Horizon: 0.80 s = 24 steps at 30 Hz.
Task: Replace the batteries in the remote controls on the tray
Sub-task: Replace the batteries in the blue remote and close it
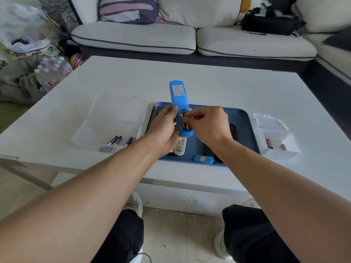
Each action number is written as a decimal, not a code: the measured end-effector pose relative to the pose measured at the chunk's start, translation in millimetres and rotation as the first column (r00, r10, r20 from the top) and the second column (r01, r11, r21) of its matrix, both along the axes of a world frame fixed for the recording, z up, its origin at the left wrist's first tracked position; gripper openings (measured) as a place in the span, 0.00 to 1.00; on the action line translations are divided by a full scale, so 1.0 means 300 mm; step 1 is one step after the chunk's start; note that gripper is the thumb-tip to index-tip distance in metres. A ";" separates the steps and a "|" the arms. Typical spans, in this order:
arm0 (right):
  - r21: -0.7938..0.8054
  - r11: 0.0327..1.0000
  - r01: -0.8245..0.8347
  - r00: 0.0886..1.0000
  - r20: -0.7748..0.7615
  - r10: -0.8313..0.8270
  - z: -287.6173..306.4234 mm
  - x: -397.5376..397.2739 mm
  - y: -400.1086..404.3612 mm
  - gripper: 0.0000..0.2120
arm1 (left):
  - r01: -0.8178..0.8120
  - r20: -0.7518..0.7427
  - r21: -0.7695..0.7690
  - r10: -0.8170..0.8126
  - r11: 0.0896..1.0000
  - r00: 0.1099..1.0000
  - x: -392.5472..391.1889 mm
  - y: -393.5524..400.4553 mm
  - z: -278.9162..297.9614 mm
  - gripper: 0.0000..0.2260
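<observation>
Blue remote: held back-up above the blue tray, long axis running away from the person, open battery bay at the near end; left hand curled round its near half from the left side. Right hand: comes in from the right, across that axis, fingertips pinching at a battery in the bay, though whether it is seated or half lifted is hard to tell. Detached cover lies on the tray's near edge; spare batteries sit in the clear box to the left, nearer the left hand.

blue remote, blue tray, white table
</observation>
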State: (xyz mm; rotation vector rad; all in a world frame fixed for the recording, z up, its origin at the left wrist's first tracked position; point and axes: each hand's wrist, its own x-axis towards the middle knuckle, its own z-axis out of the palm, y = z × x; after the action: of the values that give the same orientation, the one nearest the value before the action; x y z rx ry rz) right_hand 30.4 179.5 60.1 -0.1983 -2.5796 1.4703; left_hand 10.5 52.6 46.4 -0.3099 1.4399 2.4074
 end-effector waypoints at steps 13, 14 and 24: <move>-0.523 0.805 0.280 0.928 0.363 -0.086 0.049 0.037 -0.022 0.04 | -0.054 -0.257 -0.177 0.006 0.983 0.966 0.030 0.058 0.003 0.12; -0.564 0.771 0.296 0.918 0.390 -0.066 0.054 0.039 -0.024 0.05 | -0.072 -0.283 -0.201 0.012 0.977 0.959 0.033 0.061 0.000 0.11; -0.703 0.636 0.318 0.839 0.521 0.156 0.083 0.049 -0.006 0.13 | -0.268 -0.522 -0.475 -0.023 0.838 0.853 0.040 0.062 -0.006 0.13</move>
State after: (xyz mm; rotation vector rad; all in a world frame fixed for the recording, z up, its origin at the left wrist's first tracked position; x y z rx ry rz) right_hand 45.2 177.6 85.1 -0.9599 -1.9668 2.7230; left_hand 22.5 71.3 44.7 0.1446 2.4115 2.2269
